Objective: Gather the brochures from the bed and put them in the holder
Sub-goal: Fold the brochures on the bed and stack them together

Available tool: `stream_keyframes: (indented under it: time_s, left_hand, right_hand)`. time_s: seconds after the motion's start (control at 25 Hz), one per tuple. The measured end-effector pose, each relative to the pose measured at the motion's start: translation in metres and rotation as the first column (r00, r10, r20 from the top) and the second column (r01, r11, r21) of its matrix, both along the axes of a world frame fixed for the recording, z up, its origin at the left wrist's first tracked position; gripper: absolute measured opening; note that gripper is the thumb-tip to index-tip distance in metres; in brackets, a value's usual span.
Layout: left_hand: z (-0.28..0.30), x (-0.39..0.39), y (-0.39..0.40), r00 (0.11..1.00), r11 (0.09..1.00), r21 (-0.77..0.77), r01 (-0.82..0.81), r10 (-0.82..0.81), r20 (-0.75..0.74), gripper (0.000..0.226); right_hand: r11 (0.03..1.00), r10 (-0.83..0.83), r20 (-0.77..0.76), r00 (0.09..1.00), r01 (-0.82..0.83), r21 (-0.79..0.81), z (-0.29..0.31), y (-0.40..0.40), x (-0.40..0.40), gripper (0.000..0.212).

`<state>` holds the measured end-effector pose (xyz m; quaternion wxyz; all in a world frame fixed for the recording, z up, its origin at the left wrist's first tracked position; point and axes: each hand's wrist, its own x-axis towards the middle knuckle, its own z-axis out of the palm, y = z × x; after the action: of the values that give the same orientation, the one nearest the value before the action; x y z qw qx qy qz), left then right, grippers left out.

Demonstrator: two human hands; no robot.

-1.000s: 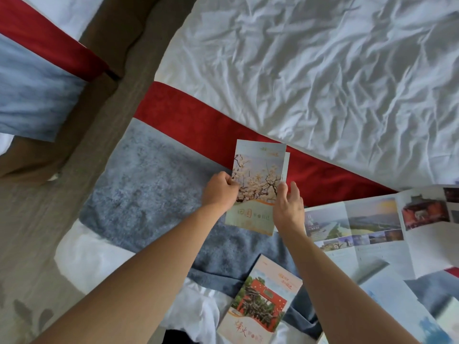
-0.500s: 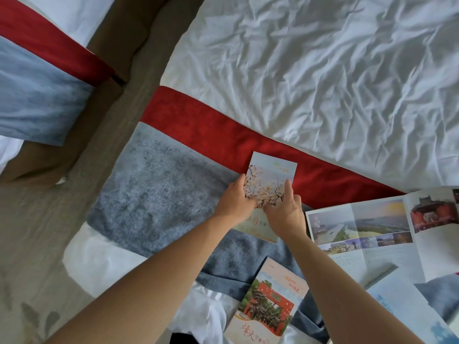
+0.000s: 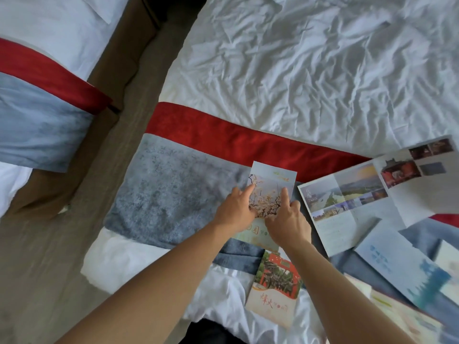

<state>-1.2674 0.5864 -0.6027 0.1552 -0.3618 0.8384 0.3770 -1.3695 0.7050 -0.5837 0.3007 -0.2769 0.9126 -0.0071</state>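
A folded blossom brochure lies flat on the grey bed runner. My left hand presses on its left side with the fingers spread. My right hand presses on its right side, index finger stretched up the page. A red-gate brochure lies just below my hands on the white sheet. A large unfolded brochure with landscape photos is spread out to the right. A pale blue brochure lies at the lower right. No holder is in view.
The rumpled white duvet fills the upper right, edged by a red band. A second bed with the same runner stands at the left, across a strip of brown floor.
The blossom brochure has gone from held up in both hands to lying flat on the runner. Both hands have come together on top of it and pressed it down.
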Motion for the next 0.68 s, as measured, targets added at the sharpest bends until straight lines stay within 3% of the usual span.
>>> stream_keyframes:
  time_s: [0.44, 0.68]
  left_hand:
    - [-0.005, 0.045, 0.140, 0.993, 0.993, -0.014, 0.118, -0.118, 0.032, 0.064]
    - [-0.027, 0.072, 0.179, 0.986, 0.986, -0.045, 0.162, -0.159, 0.057, 0.062]
  right_hand:
    - [0.997, -0.054, 0.047, 0.997, 0.052, 0.052, -0.009, 0.157, 0.051, 0.088]
    - [0.998, -0.052, 0.109, 0.993, 0.047, 0.048, -0.037, 0.194, 0.075, 0.088]
